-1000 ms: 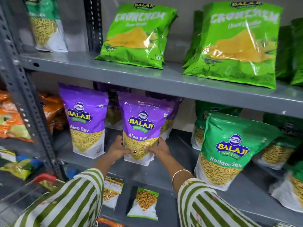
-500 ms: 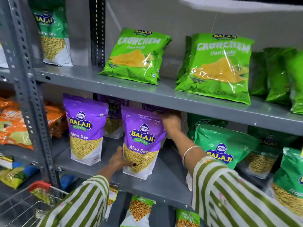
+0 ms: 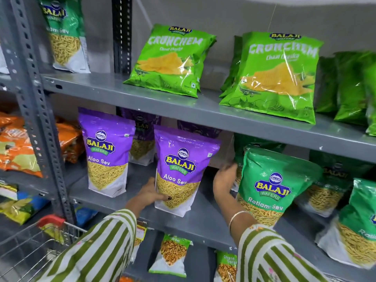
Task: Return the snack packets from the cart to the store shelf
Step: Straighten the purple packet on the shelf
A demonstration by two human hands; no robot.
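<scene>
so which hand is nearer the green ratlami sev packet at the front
Right. The right hand is at the left edge of the Ratlami Sev packet; the left hand grips the Aloo Sev packet, farther left.

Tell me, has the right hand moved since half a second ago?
Yes. The right hand has dropped from the purple Aloo Sev packet's top corner toward the green Ratlami Sev packet.

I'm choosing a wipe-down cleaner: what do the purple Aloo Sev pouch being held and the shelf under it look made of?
The purple Aloo Sev pouch looks like glossy plastic film: it shows highlights, creases and a clear window onto the sev. The shelf looks like grey painted metal, judging by its thin folded edge and the perforated upright; its coating seems satin, with small chips.
</scene>
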